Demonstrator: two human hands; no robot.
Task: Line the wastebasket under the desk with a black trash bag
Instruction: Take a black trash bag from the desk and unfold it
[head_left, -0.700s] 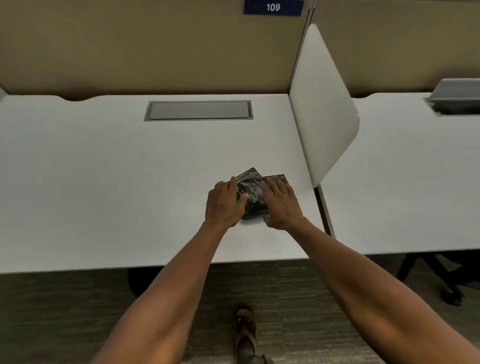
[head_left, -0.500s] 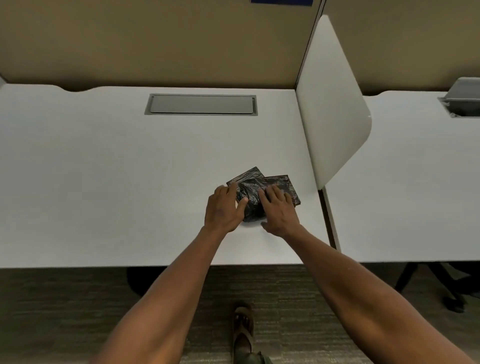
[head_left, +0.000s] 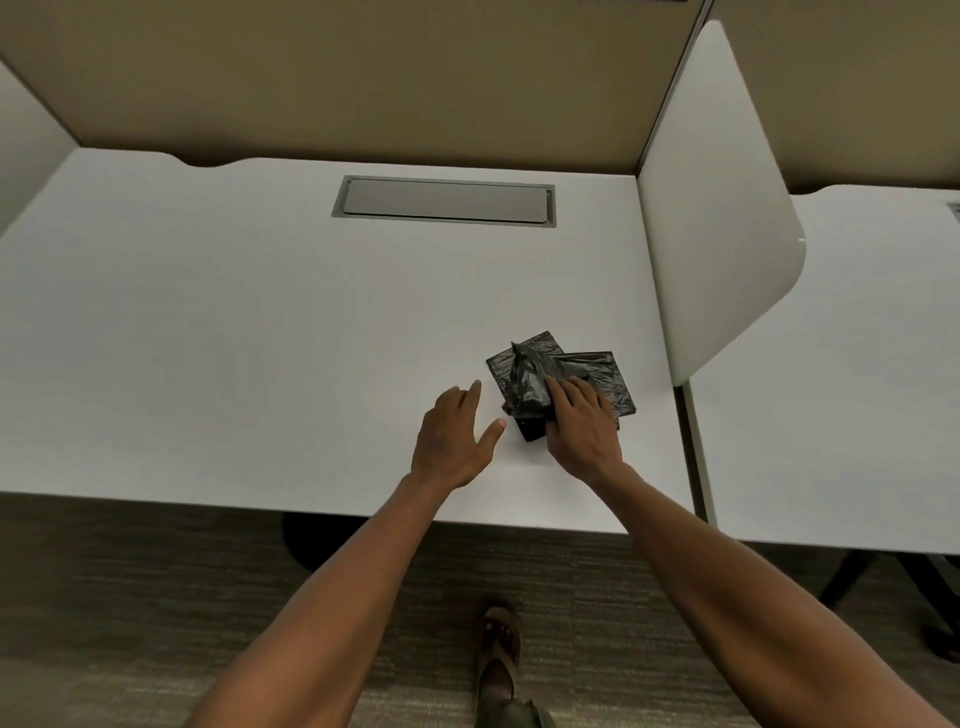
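Folded black trash bags (head_left: 530, 371) lie in a small stack near the right front of the white desk (head_left: 234, 322). One bag is bunched and lifted at its middle. My right hand (head_left: 584, 428) lies over the stack's near right part, fingers closed on the bunched plastic. My left hand (head_left: 452, 434) hovers flat just left of the stack, fingers spread, touching nothing. A dark round shape (head_left: 301, 538), possibly the wastebasket, shows under the desk's front edge; most of it is hidden.
A white divider panel (head_left: 717, 218) stands right of the bags, with a second desk (head_left: 857, 415) beyond it. A grey cable hatch (head_left: 444, 201) sits at the desk's back. My sandalled foot (head_left: 501, 649) is on the carpet. Chair legs (head_left: 883, 577) show at lower right.
My left hand has come off the bags and shifted left, opening. My right hand has pinched and raised one bag, so the stack is spread wider. The camera has tilted down.
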